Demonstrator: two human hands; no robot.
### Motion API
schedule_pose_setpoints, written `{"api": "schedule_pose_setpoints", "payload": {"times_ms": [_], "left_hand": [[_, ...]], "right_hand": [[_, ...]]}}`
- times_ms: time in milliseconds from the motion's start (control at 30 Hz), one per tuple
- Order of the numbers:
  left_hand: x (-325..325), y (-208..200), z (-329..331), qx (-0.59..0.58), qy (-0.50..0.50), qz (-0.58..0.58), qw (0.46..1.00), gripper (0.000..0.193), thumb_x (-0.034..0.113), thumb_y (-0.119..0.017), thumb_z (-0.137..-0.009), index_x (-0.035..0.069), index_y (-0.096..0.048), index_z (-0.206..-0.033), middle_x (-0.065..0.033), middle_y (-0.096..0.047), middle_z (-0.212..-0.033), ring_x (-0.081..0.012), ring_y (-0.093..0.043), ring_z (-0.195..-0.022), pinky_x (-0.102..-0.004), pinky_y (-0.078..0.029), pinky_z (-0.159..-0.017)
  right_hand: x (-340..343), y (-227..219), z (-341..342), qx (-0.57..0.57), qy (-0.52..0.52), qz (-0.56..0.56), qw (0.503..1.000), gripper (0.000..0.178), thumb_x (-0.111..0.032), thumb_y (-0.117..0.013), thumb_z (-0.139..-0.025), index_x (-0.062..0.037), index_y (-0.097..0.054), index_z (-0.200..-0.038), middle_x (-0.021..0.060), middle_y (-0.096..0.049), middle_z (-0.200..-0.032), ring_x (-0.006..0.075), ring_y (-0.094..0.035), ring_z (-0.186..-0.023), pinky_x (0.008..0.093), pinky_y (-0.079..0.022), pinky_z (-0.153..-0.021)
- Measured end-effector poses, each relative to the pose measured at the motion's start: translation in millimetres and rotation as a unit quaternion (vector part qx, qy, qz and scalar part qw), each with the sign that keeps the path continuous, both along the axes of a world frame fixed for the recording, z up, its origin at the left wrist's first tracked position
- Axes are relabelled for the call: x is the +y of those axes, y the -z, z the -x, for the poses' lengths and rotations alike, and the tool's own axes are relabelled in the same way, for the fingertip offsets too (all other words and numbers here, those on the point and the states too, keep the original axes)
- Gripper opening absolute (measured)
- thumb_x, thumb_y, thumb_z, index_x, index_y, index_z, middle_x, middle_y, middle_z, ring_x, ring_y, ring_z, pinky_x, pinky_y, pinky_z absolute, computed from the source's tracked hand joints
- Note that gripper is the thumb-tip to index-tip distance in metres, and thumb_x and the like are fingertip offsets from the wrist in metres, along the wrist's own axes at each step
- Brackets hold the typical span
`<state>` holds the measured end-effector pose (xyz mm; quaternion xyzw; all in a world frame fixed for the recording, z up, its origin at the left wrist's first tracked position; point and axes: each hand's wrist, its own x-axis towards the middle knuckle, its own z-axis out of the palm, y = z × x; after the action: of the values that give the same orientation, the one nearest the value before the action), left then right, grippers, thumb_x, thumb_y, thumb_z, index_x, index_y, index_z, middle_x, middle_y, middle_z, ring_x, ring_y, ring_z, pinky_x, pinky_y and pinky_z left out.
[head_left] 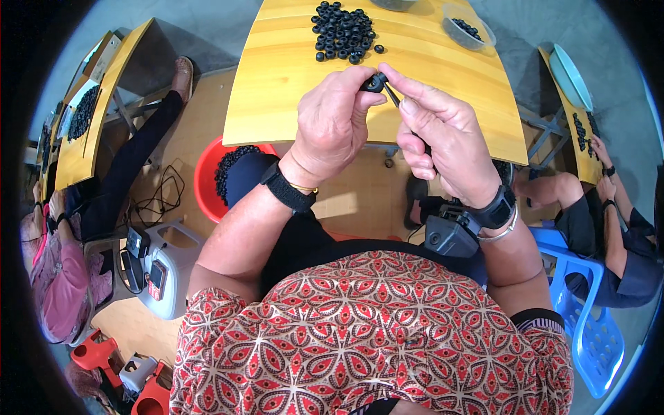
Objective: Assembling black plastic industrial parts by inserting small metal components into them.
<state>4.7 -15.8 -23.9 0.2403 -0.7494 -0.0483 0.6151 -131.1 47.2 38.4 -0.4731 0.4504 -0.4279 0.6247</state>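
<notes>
Above the near part of the yellow table [277, 104], my left hand [333, 114] pinches a small black ring-shaped part [374, 84] between thumb and fingers. My right hand [437, 124] is closed around a slim dark tool [393, 96]. Its thin end meets the ring; my fingers cover much of the tool, so its exact kind is unclear. Farther back on the tabletop lies a heap of similar black ring parts [342, 31], a few of them loose at its near edge.
A clear plastic bowl [488, 39] with black parts stands far right on the table. Below its left side is a red basin [203, 181] of black parts. Co-workers sit at tables on both sides, one by a blue chair [595, 332]. Cables [162, 197] lie on the floor.
</notes>
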Motion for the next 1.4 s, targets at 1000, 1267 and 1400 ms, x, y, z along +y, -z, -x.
{"api": "schedule_pose_setpoints", "payload": {"times_ms": [1000,1267,1400], "left_hand": [[-14.8,-6.2,-18.8,-0.072,-0.013,0.143,0.987,0.029,0.003,-0.066,-0.065,-0.001,-0.052,-0.091,-0.0113,-0.055,-0.075,-0.0218,-0.056,-0.062,-0.0278,-0.046,-0.049],[-9.5,-12.0,-18.5,-0.102,-0.013,0.118,0.988,0.029,-0.001,-0.063,-0.065,-0.002,-0.051,-0.091,-0.0091,-0.052,-0.067,-0.0207,-0.053,-0.056,-0.0287,-0.044,-0.046],[-8.7,-11.1,-13.3,-0.066,-0.008,0.122,0.99,0.028,-0.005,-0.062,-0.064,-0.003,-0.052,-0.09,-0.0095,-0.052,-0.066,-0.0213,-0.053,-0.055,-0.0288,-0.044,-0.045]], "right_hand": [[-2.7,-4.2,-0.4,-0.055,-0.038,-0.059,0.996,0.04,-0.016,-0.039,-0.089,-0.0161,-0.032,-0.128,-0.0021,-0.036,-0.057,0.0033,-0.032,-0.043,0.0149,-0.028,-0.037],[-0.2,-6.7,-2.2,-0.018,-0.008,-0.047,0.999,0.039,-0.013,-0.04,-0.088,-0.0152,-0.036,-0.126,-0.0033,-0.037,-0.055,0.0019,-0.033,-0.042,0.0142,-0.028,-0.035],[0.5,-1.5,-2.2,0.02,0.008,0.004,1.0,0.037,-0.013,-0.041,-0.087,-0.0144,-0.04,-0.124,-0.0049,-0.036,-0.054,0.001,-0.033,-0.042,0.0144,-0.029,-0.035]]}}
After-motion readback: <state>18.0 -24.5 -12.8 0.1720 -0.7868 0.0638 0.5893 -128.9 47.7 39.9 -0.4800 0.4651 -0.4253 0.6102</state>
